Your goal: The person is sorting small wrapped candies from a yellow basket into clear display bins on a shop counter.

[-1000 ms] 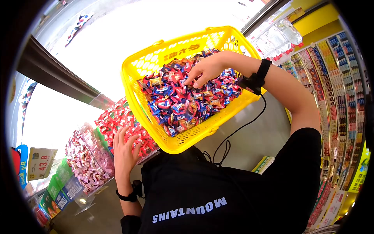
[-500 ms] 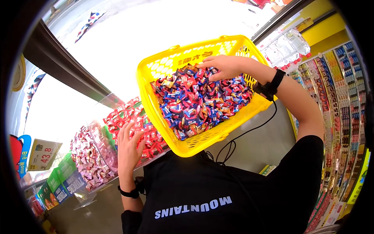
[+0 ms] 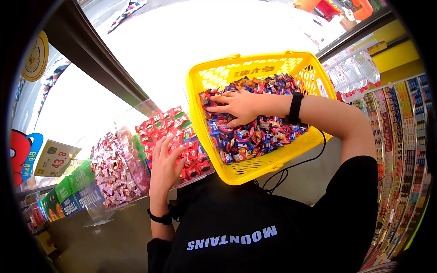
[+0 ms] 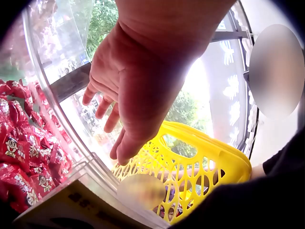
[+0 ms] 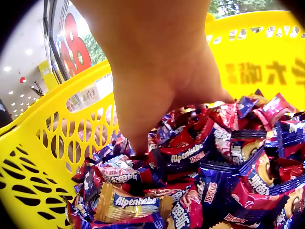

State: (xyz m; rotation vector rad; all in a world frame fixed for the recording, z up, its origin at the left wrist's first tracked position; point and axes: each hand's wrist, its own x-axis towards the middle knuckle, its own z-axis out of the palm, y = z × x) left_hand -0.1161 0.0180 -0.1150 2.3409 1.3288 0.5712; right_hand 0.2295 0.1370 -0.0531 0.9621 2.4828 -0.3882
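A yellow perforated basket [image 3: 200, 132] is heaped with small wrapped candies [image 3: 259, 136] in blue, red and gold. My right hand [image 3: 241, 108] rests on the heap toward the basket's left side, fingers spread. In the right wrist view its thumb and fingertips press among the wrappers, some marked Alpenliebe [image 5: 186, 155]. The left hand [image 3: 166, 166] is held beside the basket's left wall, fingers loosely extended and holding nothing. It overlaps a clear bin of red-wrapped candies [image 3: 195, 161]. In the left wrist view that hand [image 4: 143, 86] hangs between the red candies and the basket.
Pink-wrapped candies [image 3: 111, 175] fill another clear bin at left. A price card [image 3: 57, 158] stands beyond it. Packed shelves [image 3: 396, 150] line the right side, with water bottles [image 3: 353, 73] behind the basket. A black cable [image 3: 300, 159] runs from my right wrist.
My right hand has come down from above the candies and moved left, its fingers now spread on them. The left hand keeps its place by the red candies. The head view has shifted.
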